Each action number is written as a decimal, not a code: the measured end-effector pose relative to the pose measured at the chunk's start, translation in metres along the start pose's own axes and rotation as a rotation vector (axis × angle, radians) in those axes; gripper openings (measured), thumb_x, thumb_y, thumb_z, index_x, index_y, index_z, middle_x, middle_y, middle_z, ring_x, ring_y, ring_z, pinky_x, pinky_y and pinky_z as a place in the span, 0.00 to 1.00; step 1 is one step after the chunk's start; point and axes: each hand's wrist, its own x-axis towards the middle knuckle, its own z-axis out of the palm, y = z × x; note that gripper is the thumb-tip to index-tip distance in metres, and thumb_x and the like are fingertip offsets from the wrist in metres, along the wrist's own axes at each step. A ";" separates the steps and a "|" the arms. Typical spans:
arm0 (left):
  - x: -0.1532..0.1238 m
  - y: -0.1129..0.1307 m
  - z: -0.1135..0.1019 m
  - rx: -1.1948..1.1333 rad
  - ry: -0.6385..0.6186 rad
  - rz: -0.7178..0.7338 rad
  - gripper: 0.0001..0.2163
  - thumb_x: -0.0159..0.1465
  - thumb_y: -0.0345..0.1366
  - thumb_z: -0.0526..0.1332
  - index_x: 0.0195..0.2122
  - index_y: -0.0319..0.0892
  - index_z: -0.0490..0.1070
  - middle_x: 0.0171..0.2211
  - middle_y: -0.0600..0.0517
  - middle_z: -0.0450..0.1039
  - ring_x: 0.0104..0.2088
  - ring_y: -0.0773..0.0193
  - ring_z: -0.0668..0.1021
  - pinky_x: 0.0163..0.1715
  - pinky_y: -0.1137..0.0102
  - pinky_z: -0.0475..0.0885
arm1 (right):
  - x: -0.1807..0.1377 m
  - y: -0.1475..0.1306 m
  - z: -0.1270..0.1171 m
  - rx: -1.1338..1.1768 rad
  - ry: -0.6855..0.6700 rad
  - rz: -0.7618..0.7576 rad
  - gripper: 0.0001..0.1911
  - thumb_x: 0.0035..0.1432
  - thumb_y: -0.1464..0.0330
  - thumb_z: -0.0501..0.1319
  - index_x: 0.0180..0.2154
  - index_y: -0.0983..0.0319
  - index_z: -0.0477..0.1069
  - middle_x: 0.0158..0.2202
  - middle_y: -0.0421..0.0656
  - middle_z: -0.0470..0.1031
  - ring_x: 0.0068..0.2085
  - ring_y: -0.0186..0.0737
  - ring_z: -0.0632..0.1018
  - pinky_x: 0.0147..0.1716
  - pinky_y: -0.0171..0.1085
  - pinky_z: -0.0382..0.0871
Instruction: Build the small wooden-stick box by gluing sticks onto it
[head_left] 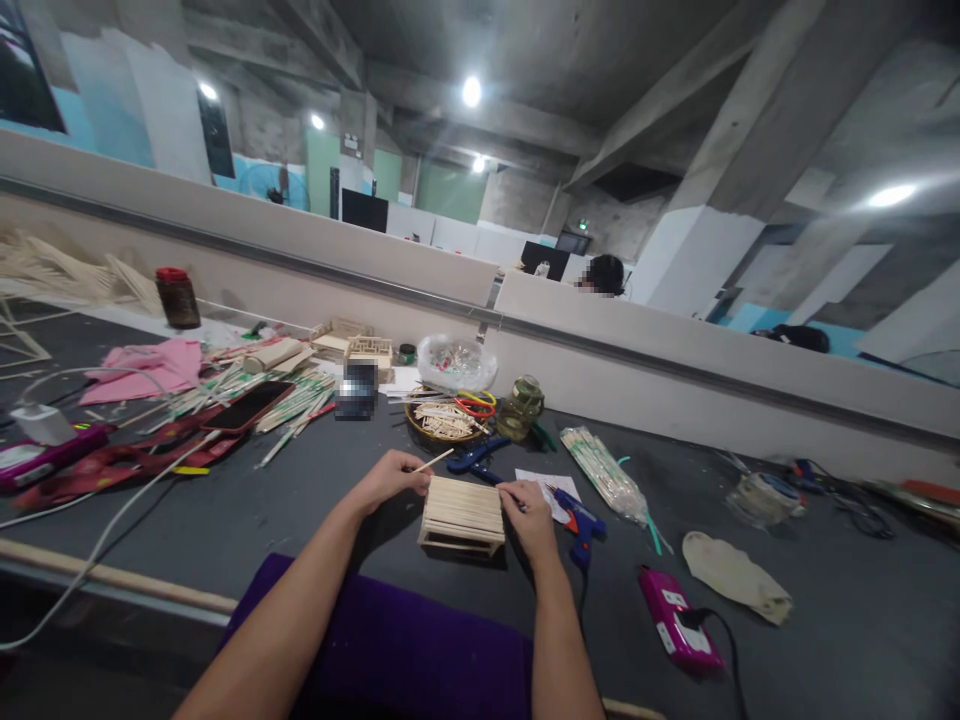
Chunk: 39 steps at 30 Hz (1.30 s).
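Note:
A small box-like model made of light wooden sticks (460, 515) stands on the dark grey table (300, 500) in front of me. My left hand (391, 477) rests against the model's left top edge, fingers closed on a thin wooden stick (433, 461) that points up and right. My right hand (529, 517) presses against the model's right side with fingers curled; whether it holds anything is hidden.
A blue glue gun (579, 519) lies right of my right hand. Blue pliers (477, 456), a dish of sticks (444, 419), a glass jar (521, 405) and a bag of sticks (604, 472) sit behind. A pink power strip (679, 618), phone (248, 405) and pink cloth (154, 366) lie around.

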 end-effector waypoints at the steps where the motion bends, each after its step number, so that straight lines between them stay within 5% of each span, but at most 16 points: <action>1: 0.000 -0.001 0.000 0.000 -0.003 0.003 0.12 0.51 0.39 0.67 0.31 0.35 0.78 0.24 0.48 0.77 0.26 0.64 0.76 0.32 0.71 0.67 | 0.000 0.000 0.000 0.000 0.002 -0.003 0.10 0.60 0.65 0.57 0.36 0.58 0.78 0.33 0.44 0.77 0.38 0.45 0.73 0.39 0.41 0.65; 39: -0.004 0.014 0.005 0.034 -0.061 0.027 0.14 0.51 0.43 0.68 0.30 0.35 0.78 0.24 0.48 0.76 0.25 0.65 0.75 0.31 0.71 0.67 | -0.003 -0.009 -0.007 -0.002 0.043 -0.018 0.09 0.59 0.67 0.57 0.34 0.58 0.77 0.32 0.43 0.76 0.37 0.44 0.72 0.38 0.41 0.66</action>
